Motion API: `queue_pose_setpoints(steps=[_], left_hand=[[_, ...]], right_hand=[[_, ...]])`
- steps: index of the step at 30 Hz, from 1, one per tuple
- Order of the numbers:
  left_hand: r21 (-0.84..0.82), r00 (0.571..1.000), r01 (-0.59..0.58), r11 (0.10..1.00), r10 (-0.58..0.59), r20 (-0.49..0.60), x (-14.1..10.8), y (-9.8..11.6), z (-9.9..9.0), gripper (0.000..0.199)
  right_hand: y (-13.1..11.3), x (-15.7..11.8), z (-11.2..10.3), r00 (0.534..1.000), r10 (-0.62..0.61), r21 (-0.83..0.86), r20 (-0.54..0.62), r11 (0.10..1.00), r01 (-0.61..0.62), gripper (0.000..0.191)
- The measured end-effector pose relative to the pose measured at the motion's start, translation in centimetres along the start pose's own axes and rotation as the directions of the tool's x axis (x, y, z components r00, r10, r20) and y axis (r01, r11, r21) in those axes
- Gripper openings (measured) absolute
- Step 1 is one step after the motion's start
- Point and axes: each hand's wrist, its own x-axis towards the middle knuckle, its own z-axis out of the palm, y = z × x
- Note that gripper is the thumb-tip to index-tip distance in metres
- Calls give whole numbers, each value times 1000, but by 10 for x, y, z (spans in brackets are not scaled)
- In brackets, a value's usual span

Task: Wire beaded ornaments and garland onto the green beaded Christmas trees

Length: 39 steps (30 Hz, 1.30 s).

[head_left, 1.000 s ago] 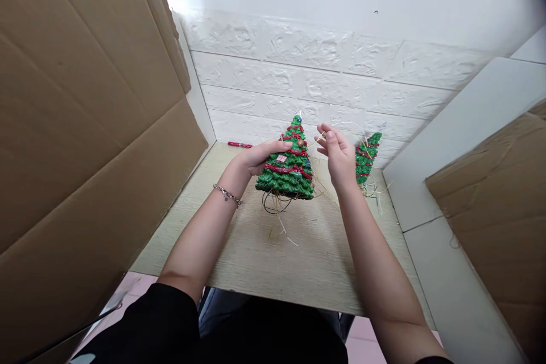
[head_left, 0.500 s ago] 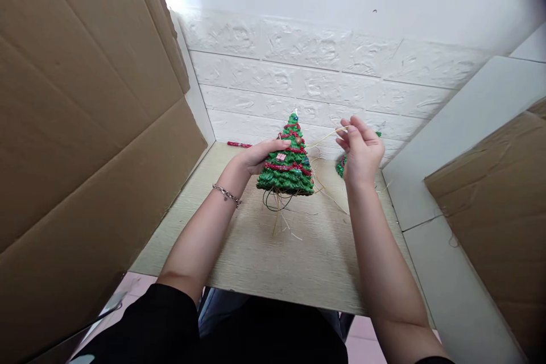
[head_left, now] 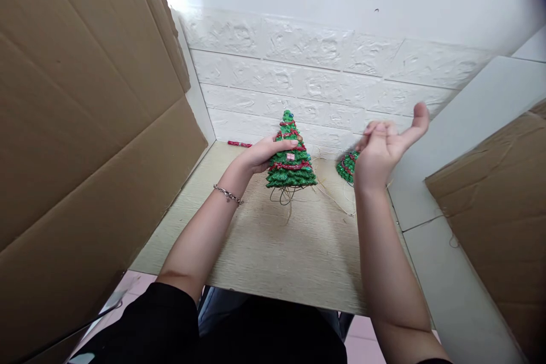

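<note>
My left hand (head_left: pixel 273 152) is wrapped around a small green Christmas tree figurine (head_left: pixel 290 173), which stands upright above the table. Red garlands, baubles and a pink gift decorate it. Dark loops and thin pale strands (head_left: pixel 286 198) hang below its base. To the right, my right hand (head_left: pixel 381 145) is raised with thumb and fingers pinched together and one finger stuck outward. Whatever the pinch holds, if anything, is too small to make out. Just left of that hand, a second decorated green tree (head_left: pixel 347 167) rests at the back of the table, partly hidden by the hand.
A red stick-like item (head_left: pixel 239 144) lies by the back wall. Pale loose threads (head_left: pixel 336 202) trail over the table (head_left: pixel 281 256). Tall cardboard (head_left: pixel 98 125) rises on the left. A white panel (head_left: pixel 460 142) and more cardboard (head_left: pixel 499 199) stand on the right.
My right hand has moved right and swung one finger outward; the yellow strand it pinched before no longer shows. The held tree has shifted slightly right. More of the second tree shows.
</note>
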Motion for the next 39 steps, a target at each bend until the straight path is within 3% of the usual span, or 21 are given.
queue_pose_setpoints(steps=[2, 4, 6, 8, 10, 14, 19, 28, 31, 39], left_hand=[[1, 998, -53, 999, 53, -34, 0, 1, 3, 44], [25, 991, -116, 993, 118, -66, 1, 1, 3, 42], [73, 980, -163, 984, 170, -105, 2, 2, 2, 41], [122, 971, -182, 976, 198, -137, 3, 3, 0, 44], [154, 963, -191, 969, 216, -163, 3, 3, -2, 46], [182, 954, -197, 963, 231, -193, 3, 3, -2, 46], [204, 948, -200, 958, 242, -208, 2, 2, 0, 48], [197, 943, -209, 958, 251, -217, 3, 1, 2, 50], [204, 946, -214, 955, 255, -199, 3, 2, 2, 48], [189, 945, -207, 960, 246, -216, 3, 2, 1, 46]], right_hand=[[-15, -3, -4, 964, -79, -186, 255, 974, 128, 46], [-31, -6, -7, 857, -115, -260, 503, 925, 276, 34], [-44, -10, -10, 734, -117, -249, 669, 895, 369, 31], [-55, -14, -12, 643, -73, -246, 763, 886, 392, 36], [-63, -17, -15, 588, -5, -272, 809, 883, 382, 40], [-72, -17, -17, 493, 142, -351, 858, 864, 361, 22], [-71, -14, -13, 490, 242, -433, 837, 841, 325, 21], [-59, -13, -6, 550, 181, -288, 815, 951, 113, 16], [-52, -14, 0, 538, 202, -280, 818, 958, 65, 16], [-46, -16, 1, 556, 163, -313, 815, 931, 186, 18]])
